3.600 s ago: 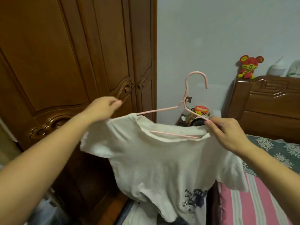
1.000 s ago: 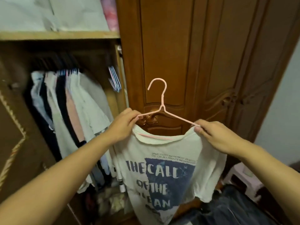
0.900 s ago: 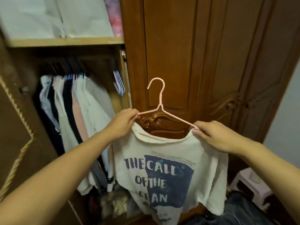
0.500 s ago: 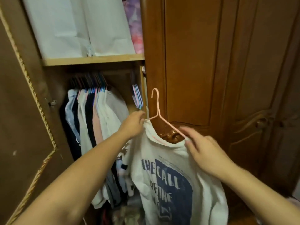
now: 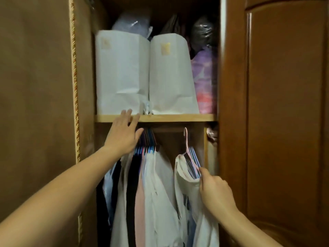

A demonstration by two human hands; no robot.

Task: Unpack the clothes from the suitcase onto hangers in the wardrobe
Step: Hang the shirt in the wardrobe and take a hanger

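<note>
The white T-shirt (image 5: 185,177) hangs on a pink hanger (image 5: 187,145) inside the open wardrobe, its hook up under the shelf on the right of the hanging space. My right hand (image 5: 214,190) pinches the hanger's lower arm and the shirt's shoulder. My left hand (image 5: 123,133), fingers spread and straight, is raised against the hooks of the hung clothes (image 5: 144,184) on the left, just below the shelf (image 5: 170,118). Whether the pink hook sits on the rail is hidden in the dark.
Two white paper bags (image 5: 122,72) and wrapped bundles (image 5: 204,81) stand on the shelf above. The open door (image 5: 35,104) is at the left, a closed wooden door (image 5: 284,122) at the right. Several empty hangers (image 5: 194,155) hang behind the pink one.
I have stepped up to the wardrobe. My left hand let go of the shirt and rose to the hung clothes' hooks; my right hand carried the hanger with the shirt into the hanging space.
</note>
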